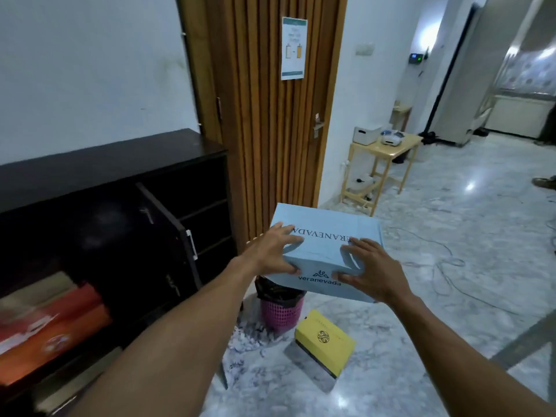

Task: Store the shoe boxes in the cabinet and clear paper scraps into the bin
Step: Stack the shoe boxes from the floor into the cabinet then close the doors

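**Blue shoe box held in both hands, cabinet open to my left**

I am standing and looking down at my outstretched arms. Between my hands I hold a pale blue shoe box, lifted clear of the floor at about waist height. My left hand is clamped on the box's near left corner, fingers spread across the lid and thumb pressed to the front face. My right hand is clamped on the near right corner in the same way. The brand lettering on the lid reads upside down to me.

The box's long axis runs away from me and a little to the right. The dark cabinet stands along the wall to my left, so the box must travel leftward. My left hand is the nearer one to it. One cabinet door hangs open, swung out toward me, and past it I can see dark shelves. Lower left, orange and red boxes already sit inside, blurred.

I judge I will need to turn the box so it faces the opening and clears the door edge.

Directly below the held box is a pink bin with a black liner. Paper scraps lie scattered on the marble floor at its base. A yellow shoe box rests on the floor just right of the bin, not yet stored.
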